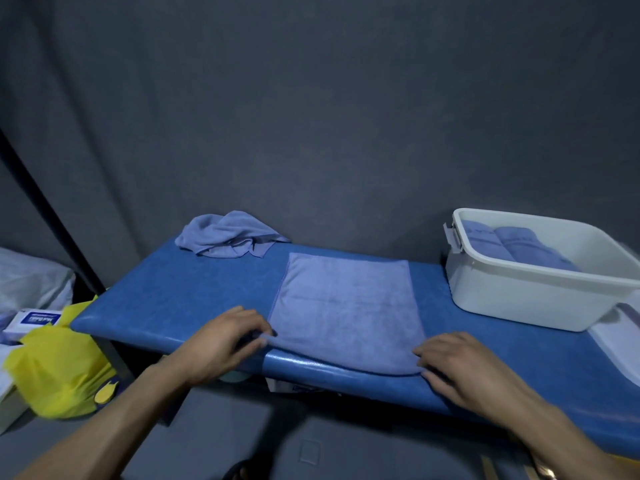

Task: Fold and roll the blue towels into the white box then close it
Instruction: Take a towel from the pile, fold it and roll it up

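Two hands work at the near edge of a flat blue towel (346, 306) spread on the blue padded tabletop (173, 292). The left hand (221, 344) has its fingers curled at the towel's near left corner, pinching it, while the right hand (464, 368) has its fingers on the near right corner — whether they grip or only press, I cannot tell. The towel's near hem sags in a curve between the two hands.

A crumpled blue towel (232, 237) lies at the far left of the tabletop, well apart from the flat one. To the right stands the white box (512, 296), open, with rolled blue towels (512, 244) lying side by side inside — a latch shows on its left end. Left of the tabletop and lower down sits a yellow bag (55, 372), with a small white carton (31, 320) beside it.
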`<action>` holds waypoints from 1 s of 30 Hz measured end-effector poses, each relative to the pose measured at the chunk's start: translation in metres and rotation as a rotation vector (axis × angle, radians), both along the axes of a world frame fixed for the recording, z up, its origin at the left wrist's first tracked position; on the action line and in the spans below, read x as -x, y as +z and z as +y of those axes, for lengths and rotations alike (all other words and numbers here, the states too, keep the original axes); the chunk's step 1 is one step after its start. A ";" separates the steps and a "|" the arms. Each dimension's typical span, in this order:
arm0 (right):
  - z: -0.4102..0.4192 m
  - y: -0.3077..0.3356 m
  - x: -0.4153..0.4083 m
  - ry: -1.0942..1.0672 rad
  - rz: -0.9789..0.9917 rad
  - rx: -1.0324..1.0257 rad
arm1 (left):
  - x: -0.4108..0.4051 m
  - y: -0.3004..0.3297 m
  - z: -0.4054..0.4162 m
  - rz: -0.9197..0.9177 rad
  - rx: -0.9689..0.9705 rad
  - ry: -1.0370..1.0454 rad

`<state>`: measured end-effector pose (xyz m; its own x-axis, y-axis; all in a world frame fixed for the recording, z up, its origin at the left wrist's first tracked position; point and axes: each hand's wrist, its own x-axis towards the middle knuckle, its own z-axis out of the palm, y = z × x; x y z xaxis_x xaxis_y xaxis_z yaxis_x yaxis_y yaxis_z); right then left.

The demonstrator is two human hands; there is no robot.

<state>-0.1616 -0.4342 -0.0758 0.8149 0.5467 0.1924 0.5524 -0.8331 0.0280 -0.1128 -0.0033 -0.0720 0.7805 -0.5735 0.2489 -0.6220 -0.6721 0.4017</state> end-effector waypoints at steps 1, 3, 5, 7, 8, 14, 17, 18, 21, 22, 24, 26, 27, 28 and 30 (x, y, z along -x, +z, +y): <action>0.000 0.000 0.001 -0.007 0.001 -0.034 | 0.000 0.002 0.000 0.026 0.064 0.032; 0.002 0.006 0.006 -0.049 0.055 -0.178 | 0.002 0.007 0.000 0.076 0.165 0.081; 0.002 0.018 0.011 -0.117 0.166 -0.407 | 0.004 0.012 0.001 0.136 0.244 0.101; -0.001 0.031 0.013 -0.178 0.318 -0.600 | 0.006 0.017 0.002 0.223 0.310 0.088; -0.005 0.037 0.013 -0.181 0.424 -0.678 | 0.007 0.021 0.002 0.287 0.342 0.067; -0.021 0.051 0.008 -0.199 0.805 -0.929 | 0.014 0.029 -0.003 0.566 0.517 -0.033; -0.016 0.053 -0.006 -0.269 0.798 -1.096 | 0.003 0.028 -0.016 0.571 0.615 0.083; -0.013 0.053 -0.011 -0.294 0.778 -1.125 | -0.002 0.028 -0.021 0.585 0.641 0.119; -0.004 0.051 -0.035 -0.383 0.684 -1.161 | -0.022 0.029 -0.038 0.601 0.689 0.227; -0.001 0.049 -0.045 -0.426 0.638 -1.159 | -0.031 0.030 -0.043 0.604 0.703 0.275; 0.001 0.041 -0.069 -0.508 0.528 -1.111 | -0.050 0.031 -0.052 0.639 0.730 0.377; 0.004 0.032 -0.092 -0.579 0.427 -0.987 | -0.066 0.029 -0.058 0.691 0.713 0.453; 0.005 0.028 -0.101 -0.609 0.399 -0.911 | -0.072 0.027 -0.059 0.696 0.670 0.486; 0.007 0.024 -0.109 -0.633 0.386 -0.838 | -0.078 0.024 -0.060 0.681 0.615 0.516; 0.008 0.017 -0.120 -0.662 0.396 -0.735 | -0.086 0.020 -0.063 0.615 0.502 0.557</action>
<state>-0.0419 -0.4258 -0.0589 0.9841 -0.1706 -0.0487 -0.1571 -0.7101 -0.6864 -0.0268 -0.0658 -0.0520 0.9836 -0.0203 -0.1791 0.1489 -0.4685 0.8708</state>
